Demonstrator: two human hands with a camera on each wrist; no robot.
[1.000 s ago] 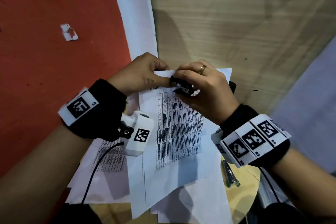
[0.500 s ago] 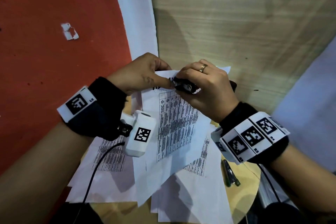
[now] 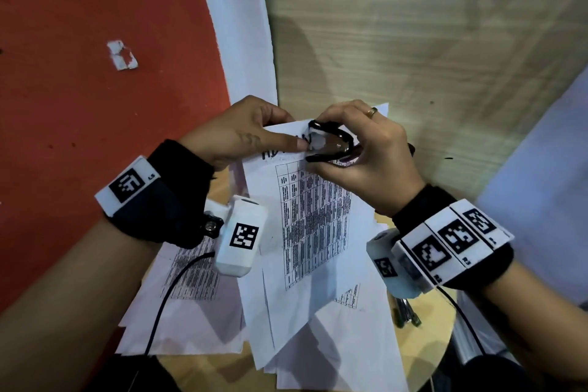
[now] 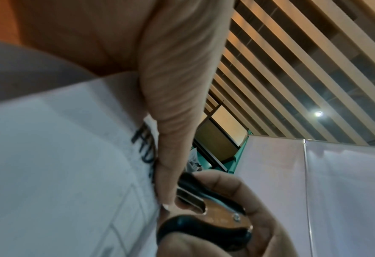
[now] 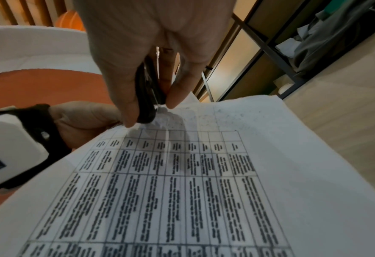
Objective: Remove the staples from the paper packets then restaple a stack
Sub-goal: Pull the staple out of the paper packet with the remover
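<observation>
two hands point(image 3: 235, 134), one staple remover point(image 3: 331, 145), one pen point(image 3: 407, 312) (papers uncountable)

Both forearms were bare. Each wrist wore a black band point(image 3: 178, 200) carrying white blocks printed with black square markers point(image 3: 455, 240); a black cable point(image 3: 165, 293) trailed from the left. A gold ring point(image 3: 371, 112) circled one right finger.

Right hand point(image 5: 151, 57) reaching down, thumb and fingers curled round a black staple remover point(image 5: 148, 97) whose tip touches the top edge of a printed sheet point(image 5: 204, 182). Table grid on the sheet, text too blurred to read. Left hand point(image 5: 82, 120) gripping the sheet's corner just beside the remover.
</observation>
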